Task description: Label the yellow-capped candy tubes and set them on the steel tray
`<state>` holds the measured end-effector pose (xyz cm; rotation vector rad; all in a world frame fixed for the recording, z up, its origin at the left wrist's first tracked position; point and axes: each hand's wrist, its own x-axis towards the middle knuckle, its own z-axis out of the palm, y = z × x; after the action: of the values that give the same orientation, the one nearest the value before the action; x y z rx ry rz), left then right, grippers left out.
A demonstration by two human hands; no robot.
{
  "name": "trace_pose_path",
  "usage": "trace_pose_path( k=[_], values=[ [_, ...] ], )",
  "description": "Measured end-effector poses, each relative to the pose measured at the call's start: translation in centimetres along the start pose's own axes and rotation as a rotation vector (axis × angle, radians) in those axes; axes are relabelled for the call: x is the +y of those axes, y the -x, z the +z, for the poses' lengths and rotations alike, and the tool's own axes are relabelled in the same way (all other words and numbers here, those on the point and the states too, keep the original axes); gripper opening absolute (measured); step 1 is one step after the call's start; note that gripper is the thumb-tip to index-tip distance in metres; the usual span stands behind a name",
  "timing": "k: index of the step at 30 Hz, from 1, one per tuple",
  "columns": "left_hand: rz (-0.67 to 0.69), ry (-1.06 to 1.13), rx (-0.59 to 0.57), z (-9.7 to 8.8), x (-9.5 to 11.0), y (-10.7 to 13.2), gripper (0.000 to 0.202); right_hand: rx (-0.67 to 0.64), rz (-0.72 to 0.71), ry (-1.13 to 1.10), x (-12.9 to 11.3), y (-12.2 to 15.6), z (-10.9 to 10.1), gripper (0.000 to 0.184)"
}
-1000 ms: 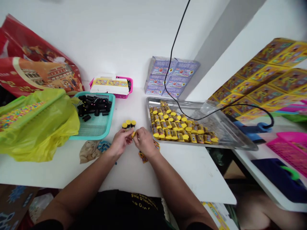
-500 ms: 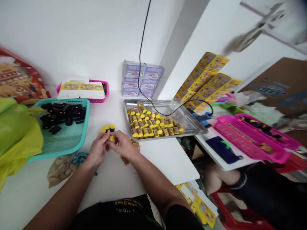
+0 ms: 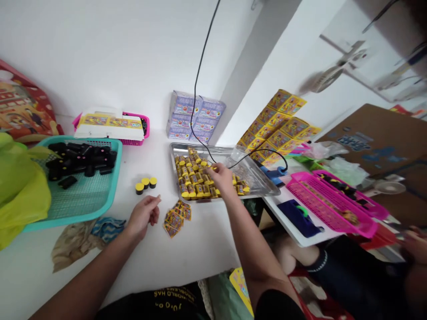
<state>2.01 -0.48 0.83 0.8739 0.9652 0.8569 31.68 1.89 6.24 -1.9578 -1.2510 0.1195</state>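
Note:
My right hand (image 3: 223, 178) reaches over the metal tray (image 3: 263, 184), and its fingertips pinch a yellow-labelled tube (image 3: 214, 168) among the rows of labelled tubes (image 3: 193, 180). My left hand (image 3: 144, 215) rests on the white table with its fingers loosely curled and nothing in them. A small pile of yellow stickers (image 3: 175, 216) lies just to its right. Three yellow-capped black tubes (image 3: 145, 183) stand upright on the table beyond it.
A teal basket (image 3: 100, 206) holds several bare black tubes at the left, beside a yellow-green bag (image 3: 20, 195) and a crumpled cloth (image 3: 83, 233). Purple boxes (image 3: 195, 116), yellow boxes (image 3: 280, 124), a black cable (image 3: 200, 71) and pink trays (image 3: 333, 200) lie behind and right. Another person sits low right.
My hands, together on a yellow tube before, have parted. The right one has carried the tube right to the tray; the left has dropped to the table. The view swung right.

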Motion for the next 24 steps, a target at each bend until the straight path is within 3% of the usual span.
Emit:
trace_pose_path(
  k=[2, 4, 8, 12, 16, 18, 20, 24],
  values=[
    [-0.01, -0.064, 0.007, 0.5, -0.9, 0.1, 0.042, 0.064, 0.035, 0.109, 1.5, -2.3, -0.8, 0.032],
    [0.005, -0.131, 0.007, 1.0, -1.9, 0.0, 0.041, 0.073, 0.025, 0.186, 1.7, -4.0, -0.3, 0.033],
    [0.13, -0.303, 0.003, 1.6, -3.5, -0.1, 0.036, -0.009, -0.11, 0.318, -0.6, -6.2, 3.5, 0.03],
    [0.281, -0.463, 0.014, 1.2, -3.6, -0.3, 0.024, -0.054, -0.246, 0.548, -3.2, -8.2, 7.4, 0.033],
    [0.388, -0.591, 0.073, 0.3, -3.0, -0.7, 0.013, -0.198, -0.317, 0.689, -3.7, -9.3, 8.9, 0.029],
    [0.393, -0.601, 0.078, 0.0, -2.9, -0.8, 0.016, -0.208, -0.344, 0.666, -3.6, -8.8, 8.6, 0.022],
    [0.411, -0.604, 0.085, -0.2, -2.6, -0.8, 0.019, -0.122, -0.396, 0.582, -3.9, -7.3, 7.7, 0.019],
    [0.48, -0.642, 0.142, -0.5, -0.7, -0.5, 0.037, 0.069, -0.495, 0.256, -5.0, -0.7, 5.3, 0.024]
  ],
)
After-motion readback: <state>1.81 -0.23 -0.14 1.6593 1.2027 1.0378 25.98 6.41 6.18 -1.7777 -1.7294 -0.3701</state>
